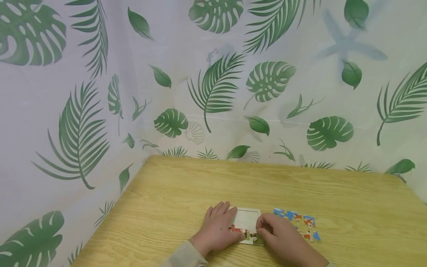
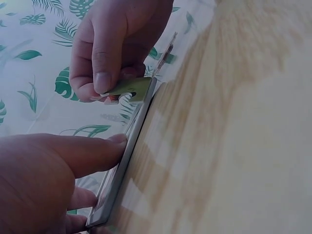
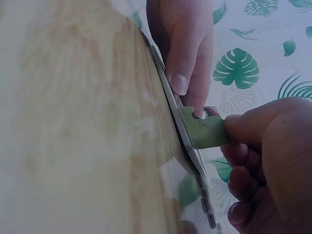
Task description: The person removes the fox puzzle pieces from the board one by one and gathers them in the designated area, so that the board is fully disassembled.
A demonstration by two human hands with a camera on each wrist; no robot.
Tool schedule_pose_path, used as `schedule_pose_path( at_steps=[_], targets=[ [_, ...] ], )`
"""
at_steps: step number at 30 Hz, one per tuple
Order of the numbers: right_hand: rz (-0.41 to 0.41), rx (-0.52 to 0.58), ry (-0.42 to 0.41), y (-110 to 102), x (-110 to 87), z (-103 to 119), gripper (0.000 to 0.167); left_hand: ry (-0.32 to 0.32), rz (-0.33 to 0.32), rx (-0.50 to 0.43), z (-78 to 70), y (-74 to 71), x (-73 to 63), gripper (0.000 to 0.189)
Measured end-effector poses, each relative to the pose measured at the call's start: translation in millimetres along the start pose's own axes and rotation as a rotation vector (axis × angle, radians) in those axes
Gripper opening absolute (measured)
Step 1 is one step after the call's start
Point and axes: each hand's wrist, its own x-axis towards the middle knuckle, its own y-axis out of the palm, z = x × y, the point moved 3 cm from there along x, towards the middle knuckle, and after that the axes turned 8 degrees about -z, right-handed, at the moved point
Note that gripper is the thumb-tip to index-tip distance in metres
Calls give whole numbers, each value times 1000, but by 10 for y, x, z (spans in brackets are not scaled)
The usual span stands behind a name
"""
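Note:
In the head view, my left hand (image 1: pixel 217 230) lies flat over the left side of a shallow white puzzle frame (image 1: pixel 248 217), fingers stretched out. Its thumb presses along the lower edge, beside a few puzzle pieces (image 1: pixel 237 229) fitted along the bottom. My right hand (image 1: pixel 283 237) is at the frame's right side. Between its thumb and index finger it pinches a mostly green puzzle piece (image 3: pixel 207 132), seen clearly in the right wrist view. The piece stands tilted at the frame's lower right corner, its lower edge right at the rim.
Several loose puzzle pieces (image 1: pixel 309 221), blue, orange and white, lie on the table right of the frame, partly behind my right hand. The wood-grain table (image 1: pixel 186 181) ends at a leaf-printed curtain (image 1: pixel 220 141) at the back and left.

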Motion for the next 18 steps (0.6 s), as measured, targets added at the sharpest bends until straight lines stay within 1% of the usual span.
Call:
schedule_pose_path(
  at_steps=[4, 8, 14, 18],
  targets=[
    [-9, -8, -2, -10, -13, -16, 14, 6, 9, 2, 11, 30, 19, 84],
    [-4, 2, 11, -12, -15, -42, 11, 8, 13, -11, 16, 44, 29, 82],
    [-5, 1, -7, -12, -16, -72, 13, 9, 10, -29, 4, 36, 24, 79],
    [9, -19, -1, 0, -12, -103, 15, 8, 12, -39, -9, 22, 16, 79]
  ],
)
